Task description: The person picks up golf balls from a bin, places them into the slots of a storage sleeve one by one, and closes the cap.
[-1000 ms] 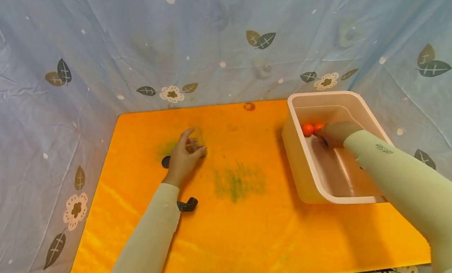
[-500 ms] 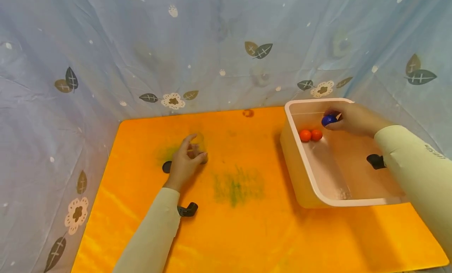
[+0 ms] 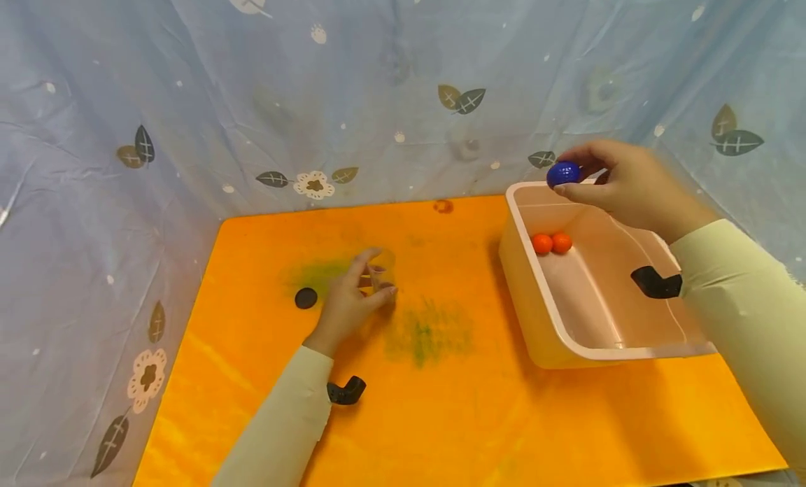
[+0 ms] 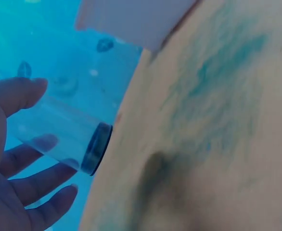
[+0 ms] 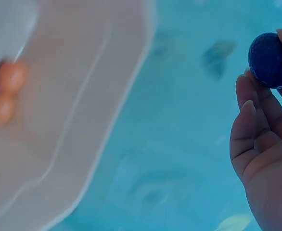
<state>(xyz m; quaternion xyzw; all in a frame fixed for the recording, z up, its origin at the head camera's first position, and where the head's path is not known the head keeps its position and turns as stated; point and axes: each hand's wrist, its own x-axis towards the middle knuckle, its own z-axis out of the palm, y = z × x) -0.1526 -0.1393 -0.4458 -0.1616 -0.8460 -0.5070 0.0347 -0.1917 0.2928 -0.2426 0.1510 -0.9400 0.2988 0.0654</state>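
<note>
My right hand pinches a dimpled blue golf ball between thumb and fingertips. The ball is above the far rim of the pale pink bin. Two orange balls lie side by side on the bin's floor. On the orange table, my left hand holds a clear cylindrical jar, thumb on one side and fingers on the other. A dark band rings the jar's table end in the left wrist view. Beside this hand lies a flat black disc.
The orange tabletop has green smudges in the middle and on the left. A blue patterned curtain encloses its back and sides. Black wrist mounts stick out from both sleeves.
My right hand has risen out of the bin with the blue golf ball and moved over its far rim. My left hand has shifted right with the jar, away from the black disc.
</note>
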